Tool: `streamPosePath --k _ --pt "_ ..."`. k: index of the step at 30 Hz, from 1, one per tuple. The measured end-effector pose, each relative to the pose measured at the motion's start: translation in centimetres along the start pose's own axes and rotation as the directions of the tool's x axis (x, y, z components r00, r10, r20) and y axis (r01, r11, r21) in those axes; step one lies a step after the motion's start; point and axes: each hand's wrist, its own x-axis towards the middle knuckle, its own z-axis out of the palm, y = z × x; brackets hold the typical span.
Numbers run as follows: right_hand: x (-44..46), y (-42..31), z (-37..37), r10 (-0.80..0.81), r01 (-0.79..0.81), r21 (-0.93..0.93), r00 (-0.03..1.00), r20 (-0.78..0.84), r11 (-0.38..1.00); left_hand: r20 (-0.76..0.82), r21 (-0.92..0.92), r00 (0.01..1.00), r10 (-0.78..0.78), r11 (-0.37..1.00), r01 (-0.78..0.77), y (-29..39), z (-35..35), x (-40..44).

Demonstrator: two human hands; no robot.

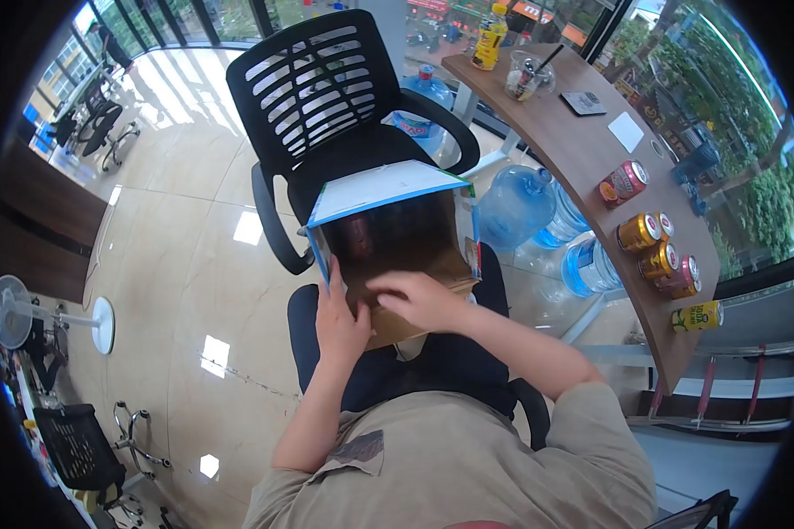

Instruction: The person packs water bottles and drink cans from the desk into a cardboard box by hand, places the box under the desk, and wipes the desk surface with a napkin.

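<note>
An opened cardboard box (pixel 388 194), white with blue edges outside and brown inside, lies in front of me with its mouth towards me. My left hand (pixel 341 319) holds the left side of the mouth, fingers along the wall and thumb inward. My right hand (pixel 419 301) is at the opening above the lower brown flap (pixel 388 328), its fingers slightly bent and apart from the thumb, with nothing visible in them. Deep in the shaded interior a reddish can (pixel 359 236) shows dimly; the rest of the inside is too dark to tell.
A black office chair (pixel 313 88) stands behind the box. To the right, a curved wooden table (pixel 582 132) bears several drink cans (pixel 640 231), a yellow bottle (pixel 489 37) and a plastic cup (pixel 525 79). Large water bottles (pixel 516 207) stand below it. A fan (pixel 101 324) is at left.
</note>
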Motion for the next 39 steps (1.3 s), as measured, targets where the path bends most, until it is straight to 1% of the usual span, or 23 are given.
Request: streamPosePath --k 1,4,6,7,9,10,11,12,13,15,16,18,19,22,23,25,27,29,30,34,36,37,39 --pt "-2.6 -1.0 -0.6 -0.055 0.055 0.004 0.998 -0.024 0.998 0.003 0.0 1.0 -0.017 1.0 0.017 -0.1 0.1 0.0" --pt "-10.2 -1.1 -2.9 -0.003 0.003 -0.001 0.998 -0.071 1.0 -0.006 0.008 0.999 -0.049 0.999 0.049 0.1 0.5 0.3" --pt "-14.2 2.0 -3.2 0.176 -0.069 0.326 0.934 -0.31 0.943 -0.051 -0.007 0.999 0.001 1.0 -0.002 -0.7 1.1 0.4" --pt "-15.6 3.0 -3.4 0.2 -0.089 0.311 0.917 -0.345 0.946 -0.064 0.033 0.997 0.045 0.999 -0.043 -1.4 1.4 0.5" --pt "-19.3 3.8 -4.6 0.389 -0.041 0.503 0.688 -0.612 0.863 -0.059 -0.133 0.998 -0.011 0.991 0.003 -1.9 1.8 0.9" --pt "-20.5 3.4 -5.6 0.408 -0.015 0.494 0.586 -0.7 0.869 -0.076 -0.106 0.997 0.019 0.994 -0.028 -1.9 2.0 1.2" --pt "-21.4 2.8 -6.7 0.376 -0.016 0.425 0.498 -0.781 0.905 -0.073 -0.052 0.996 0.048 0.997 -0.052 -2.2 1.8 1.4" --pt "-22.4 2.4 -8.3 0.294 -0.047 0.303 0.421 -0.858 0.952 -0.052 -0.217 0.998 -0.018 0.976 0.006 -1.2 1.6 1.6" --pt "-23.2 2.1 -9.9 0.203 -0.089 0.184 0.353 -0.913 0.979 -0.024 -0.134 1.0 -0.005 0.991 0.002 -1.4 1.2 1.9" --pt "-24.6 0.4 -13.4 0.05 -0.089 0.041 0.11 -0.993 0.995 -0.027 -0.112 1.0 -0.008 0.994 0.005 -1.2 1.1 2.4" --pt "-25.2 0.3 -14.6 0.04 -0.085 0.033 0.083 -0.996 0.996 -0.022 -0.118 1.0 0.021 0.993 -0.023 -1.0 1.0 2.8" --pt "-25.7 1.1 -16.4 -0.009 -0.057 0.002 -0.195 -0.981 0.998 -0.011 -0.14 1.0 -0.022 0.99 0.02 -0.9 0.6 2.5" --pt "-25.7 1.4 -16.9 -0.013 -0.04 -0.006 -0.182 -0.983 0.999 -0.033 -0.136 0.999 -0.026 0.99 0.021 -0.7 0.2 2.6" --pt "-25.8 2.3 -18.4 -0.347 -0.477 -0.212 -0.216 -0.912 0.853 0.015 -0.065 0.998 -0.053 0.996 0.054 0.1 -0.2 2.6" --pt "-25.9 2.7 -18.8 -0.35 -0.474 -0.218 -0.211 -0.913 0.853 0.009 -0.067 0.998 -0.057 0.996 0.057 -0.1 -0.2 2.6" --pt "-26.8 3.7 -19.1 -0.418 -0.599 -0.176 -0.293 -0.86 0.781 0.012 -0.096 0.998 -0.054 0.994 0.055 -0.6 0.3 2.3" --pt "-28.0 4.6 -19.6 -0.403 -0.593 -0.135 -0.347 -0.847 0.794 0.015 -0.093 0.999 -0.046 0.995 0.047 -1.0 0.4 2.0" --pt "-29.1 5.4 -20.3 -0.373 -0.499 -0.09 -0.504 -0.779 0.862 0.009 -0.091 0.999 -0.036 0.995 0.037 -1.1 0.6 1.9" --pt "-29.7 5.2 -20.7 -0.361 -0.503 -0.071 -0.507 -0.782 0.861 0.011 -0.083 0.999 -0.045 0.996 0.046 -0.9 0.5 1.8" --pt "-31.6 4.7 -21.4 -0.365 -0.529 -0.092 -0.44 -0.82 0.844 0.016 -0.099 0.998 -0.065 0.993 0.066 -0.6 0.3 2.0" --pt "-32.0 5.0 -22.2 -0.433 -0.626 -0.158 -0.315 -0.844 0.763 0.029 -0.147 0.995 -0.094 0.984 0.097 0.2 0.1 2.4" --pt "-32.3 5.1 -22.4 -0.433 -0.629 -0.155 -0.317 -0.844 0.762 0.037 -0.193 0.991 -0.125 0.973 0.13 0.6 0.0 2.5" --pt "-32.6 5.2 -22.6 -0.468 -0.707 -0.178 -0.238 -0.851 0.684 0.036 -0.185 0.992 -0.122 0.975 0.126 0.6 0.2 2.5"
